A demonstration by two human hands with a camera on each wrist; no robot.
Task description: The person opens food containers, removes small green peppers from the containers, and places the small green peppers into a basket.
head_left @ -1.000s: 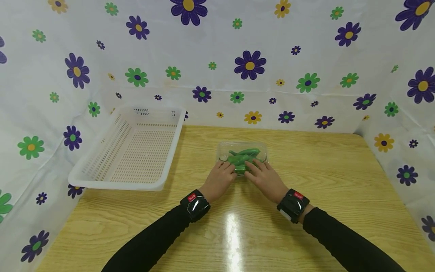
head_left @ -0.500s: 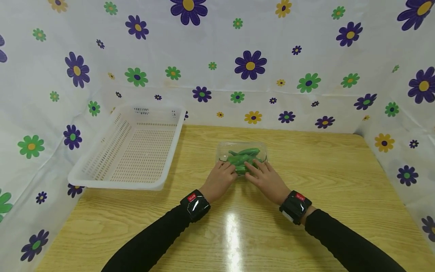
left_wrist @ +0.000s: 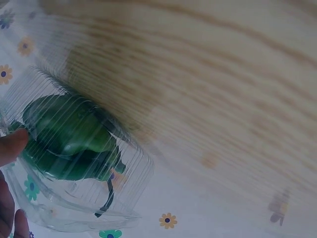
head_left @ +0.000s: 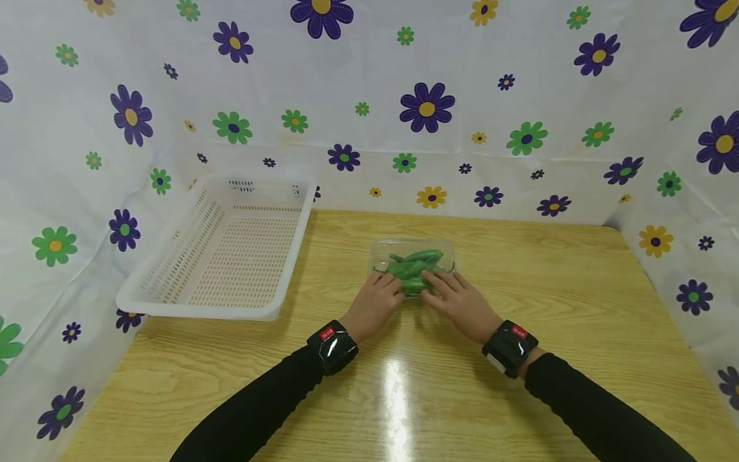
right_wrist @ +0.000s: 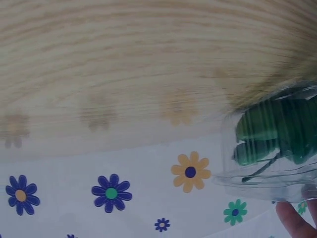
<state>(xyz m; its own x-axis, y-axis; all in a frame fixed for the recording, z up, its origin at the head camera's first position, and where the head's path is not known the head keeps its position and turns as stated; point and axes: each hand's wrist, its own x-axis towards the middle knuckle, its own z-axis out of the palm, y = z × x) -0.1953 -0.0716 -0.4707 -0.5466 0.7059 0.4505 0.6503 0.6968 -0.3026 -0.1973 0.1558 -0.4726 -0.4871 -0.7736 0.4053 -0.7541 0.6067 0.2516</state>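
A clear plastic box [head_left: 378, 251] with several green peppers [head_left: 408, 269] in it stands on the table in the head view. My left hand [head_left: 372, 307] grips its near left edge. In the left wrist view, the left thumb [left_wrist: 14, 146] presses the ridged wall, and other fingers bend over the rim. At the box's near right side is my right hand [head_left: 462, 309], its fingers spread loosely over the edge. Two right fingertips [right_wrist: 292, 218] show by the rim in the right wrist view. The right thumb is hidden there.
A white perforated plastic basket [head_left: 202, 312] stands at the table's back left. The wooden table [head_left: 548, 276] is bordered by a flower-patterned white cloth [head_left: 369, 70] at the back and on both sides.
My right hand has shifted slightly to the right along the box's near edge. My left hand, the box and the basket stay in place; the head view has tilted a little.
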